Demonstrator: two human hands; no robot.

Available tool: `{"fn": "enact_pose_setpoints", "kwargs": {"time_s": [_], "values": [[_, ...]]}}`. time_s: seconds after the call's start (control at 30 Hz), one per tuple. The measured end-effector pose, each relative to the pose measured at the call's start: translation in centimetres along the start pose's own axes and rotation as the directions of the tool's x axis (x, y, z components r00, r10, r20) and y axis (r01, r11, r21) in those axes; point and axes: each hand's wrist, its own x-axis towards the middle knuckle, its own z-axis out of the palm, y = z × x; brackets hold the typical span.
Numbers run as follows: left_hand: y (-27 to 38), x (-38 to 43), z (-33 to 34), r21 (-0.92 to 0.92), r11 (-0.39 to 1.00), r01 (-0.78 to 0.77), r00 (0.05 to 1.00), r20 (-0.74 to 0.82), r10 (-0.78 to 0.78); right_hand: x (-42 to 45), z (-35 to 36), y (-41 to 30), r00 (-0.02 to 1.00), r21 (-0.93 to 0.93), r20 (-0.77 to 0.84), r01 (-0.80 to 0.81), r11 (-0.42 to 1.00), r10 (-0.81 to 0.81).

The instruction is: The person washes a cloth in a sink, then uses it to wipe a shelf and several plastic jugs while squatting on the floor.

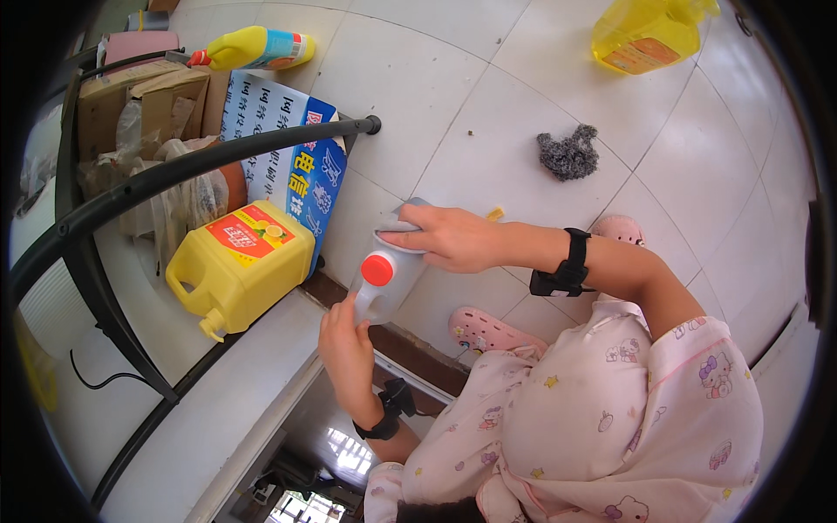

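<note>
A translucent plastic bottle with a red cap and a side handle is tilted in front of me. My left hand grips it around the handle end. My right hand holds a folded grey cloth against the bottle beyond the cap, its fingers bent over the cloth. The bottle's far end is partly covered by the cloth and hand. To the left, a yellow jug with a red label and a spout leans beside a blue-and-white printed board.
A black metal frame crosses the left side, before cardboard boxes and plastic bags. On the tiled floor are a steel-wool scourer, a yellow cleaner bottle, a jug of yellow liquid and a small yellow scrap. Pink clogs show below.
</note>
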Motion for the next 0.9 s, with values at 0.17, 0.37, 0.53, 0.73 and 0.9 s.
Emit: {"fn": "enact_pose_setpoints", "kwargs": {"time_s": [0.17, 0.37, 0.53, 0.73, 0.9], "values": [[0.1, 0.2, -0.6, 0.004, 0.999, -0.053, 0.999, 0.008, 0.053, -2.4, 2.9, 8.7, 0.935, -0.340, 0.146, -0.259, 0.904, 0.323], [-1.5, 0.3, -0.1, -0.170, 0.985, -0.020, 1.000, 0.002, 0.021, -3.3, -0.2, 7.0, 0.913, -0.479, 0.316, -0.080, 0.874, 0.257], [-2.9, 0.2, 1.8, -0.599, 0.785, 0.156, 0.985, 0.031, -0.172, -8.9, -5.4, 2.2, 0.904, -0.364, 0.333, -0.139, 0.921, 0.268], [-1.1, 1.1, -0.1, -0.332, 0.924, -0.189, 0.973, -0.189, 0.132, -15.0, -12.1, -4.0, 0.833, -0.386, 0.259, -0.375, 0.843, 0.489], [-0.9, 1.1, 0.1, -0.257, 0.965, -0.058, 0.997, -0.072, 0.041, -8.7, -13.9, -9.0, 0.947, -0.371, 0.228, -0.131, 0.919, 0.227]]}}
